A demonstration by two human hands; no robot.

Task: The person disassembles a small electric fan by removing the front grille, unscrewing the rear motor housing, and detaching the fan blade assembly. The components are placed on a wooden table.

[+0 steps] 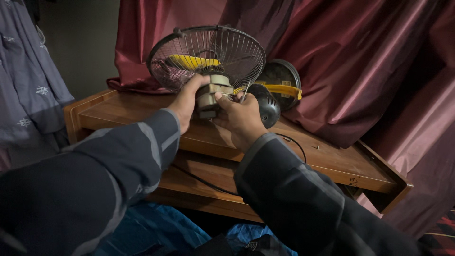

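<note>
Above wooden table [332, 163] rear edge: fan motor [212, 95] gripped between both hands, left hand [186, 102] clasping its left side, right hand [241, 118] its right; wire guard [206, 57] faces away, shaft axis pointing forward.

Small fan [208, 59]: dark wire guard, yellow blades, bare beige motor [212, 95] at rear. Tilted, held above wooden worktop [332, 159].
</note>
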